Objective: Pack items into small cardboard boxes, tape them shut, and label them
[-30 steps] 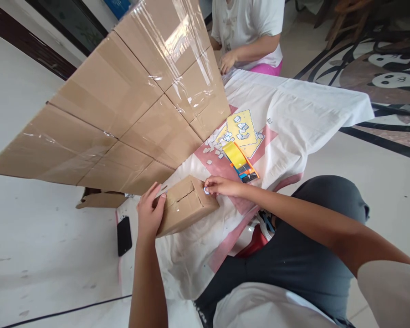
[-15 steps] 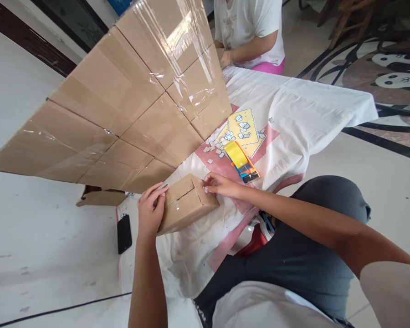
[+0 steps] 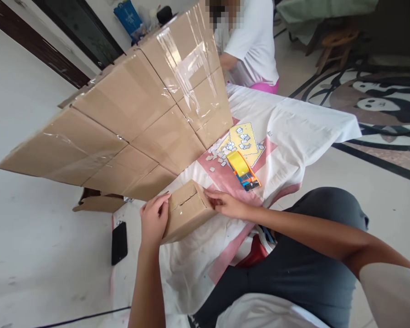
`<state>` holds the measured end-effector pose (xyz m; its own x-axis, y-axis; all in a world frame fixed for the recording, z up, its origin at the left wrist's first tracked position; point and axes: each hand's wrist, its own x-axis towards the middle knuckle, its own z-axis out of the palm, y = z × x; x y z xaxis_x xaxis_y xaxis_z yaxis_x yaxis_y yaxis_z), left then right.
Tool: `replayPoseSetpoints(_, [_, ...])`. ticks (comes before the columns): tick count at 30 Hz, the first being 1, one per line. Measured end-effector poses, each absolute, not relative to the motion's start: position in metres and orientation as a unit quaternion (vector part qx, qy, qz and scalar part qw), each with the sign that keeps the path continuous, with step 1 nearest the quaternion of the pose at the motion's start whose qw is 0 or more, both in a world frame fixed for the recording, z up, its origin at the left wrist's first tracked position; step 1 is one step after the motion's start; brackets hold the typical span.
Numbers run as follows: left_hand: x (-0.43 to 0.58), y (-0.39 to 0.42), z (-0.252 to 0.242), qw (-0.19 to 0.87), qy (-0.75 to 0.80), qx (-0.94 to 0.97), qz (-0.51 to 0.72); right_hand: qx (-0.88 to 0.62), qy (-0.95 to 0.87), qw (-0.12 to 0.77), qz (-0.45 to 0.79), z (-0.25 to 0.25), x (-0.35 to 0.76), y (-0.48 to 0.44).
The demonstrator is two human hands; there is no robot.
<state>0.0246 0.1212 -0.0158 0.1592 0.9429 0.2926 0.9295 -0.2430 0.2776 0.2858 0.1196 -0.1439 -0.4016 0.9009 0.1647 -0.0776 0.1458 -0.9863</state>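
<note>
A small closed cardboard box (image 3: 187, 214) with a ragged seam along its top rests on the cloth in front of me. My left hand (image 3: 155, 216) grips its left end, thumb and fingers along the edge. At the right end, my right hand (image 3: 225, 202) holds the box, its fingertips against the side near the top corner. Just past that hand lies a tape dispenser (image 3: 242, 171) with a yellow roll. Beyond the box rises a tall stack of taped cardboard boxes (image 3: 133, 123).
White bits (image 3: 218, 155) and a yellow sheet (image 3: 246, 136) lie on the white and red tablecloth (image 3: 290, 123). A black phone (image 3: 119, 243) is at the left. Across the table sits a person in a white shirt (image 3: 256, 41). An open carton (image 3: 97, 200) stands behind the stack.
The view has shifted, showing more behind the stack. My right fingers have slid slightly along the box's right end; both hands stay on it. The other person has turned and leaned.
</note>
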Motion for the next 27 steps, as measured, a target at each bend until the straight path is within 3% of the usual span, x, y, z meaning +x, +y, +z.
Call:
replayPoseSetpoints(5, [0.021,0.121,-0.017,0.056,0.592,0.772,0.227,-0.31,-0.655,0.444,0.527,-0.131,0.289,0.102])
replayPoseSetpoints(12, [0.007,0.126,-0.025,0.12,0.554,0.793,0.223,-0.415,-0.669,0.383,0.483,-0.101,0.293,0.063])
replayPoseSetpoints(16, [0.009,0.13,-0.024,0.179,0.508,0.816,0.211,-0.427,-0.714,0.319,0.454,-0.105,0.282,0.07])
replayPoseSetpoints(19, [0.016,0.126,-0.017,0.197,0.487,0.826,0.205,-0.398,-0.71,0.348,0.465,-0.116,0.271,0.067])
replayPoseSetpoints(23, [0.002,0.104,-0.005,0.057,0.498,0.831,0.243,-0.397,-0.658,0.437,0.467,-0.128,0.292,0.028])
replayPoseSetpoints(27, [-0.041,0.071,-0.019,-0.08,0.53,0.787,0.306,-0.512,-0.539,0.522,0.418,-0.134,0.389,-0.025])
